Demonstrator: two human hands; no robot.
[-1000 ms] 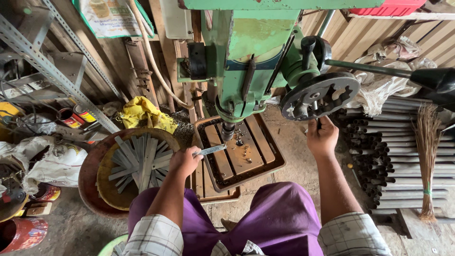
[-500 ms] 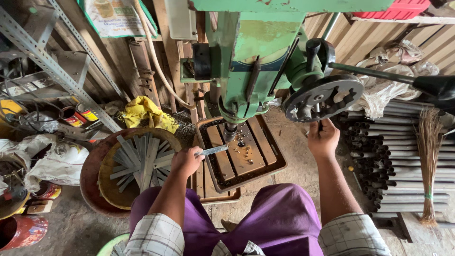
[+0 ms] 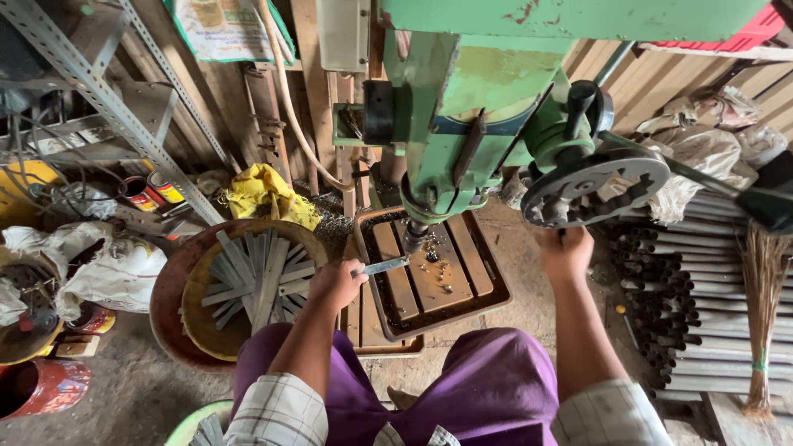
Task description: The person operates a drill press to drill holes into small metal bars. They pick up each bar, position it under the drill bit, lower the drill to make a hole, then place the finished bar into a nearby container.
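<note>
My left hand (image 3: 334,283) grips a flat grey metal strip (image 3: 385,266) and holds its far end under the drill bit (image 3: 414,238) of a green drill press (image 3: 479,99). The strip lies over a slatted wooden table (image 3: 429,277) speckled with metal chips. My right hand (image 3: 567,252) is closed around a handle under the round feed wheel (image 3: 593,187) on the machine's right side. To the left of my left hand, a round yellow-brown basin (image 3: 202,326) holds several similar flat metal strips (image 3: 256,277).
Stacked metal pipes (image 3: 694,306) and a broom (image 3: 764,289) lie on the right. On the left are a slotted angle-iron rack (image 3: 99,91), small cans (image 3: 144,192), white sacks (image 3: 107,272), a yellow cloth (image 3: 264,194) and a red bucket (image 3: 41,388). My purple-clad legs (image 3: 462,388) fill the foreground.
My left hand still holds the strip under the bit and my right hand stays at the feed wheel. The view has shifted slightly; the hands' positions have barely altered.
</note>
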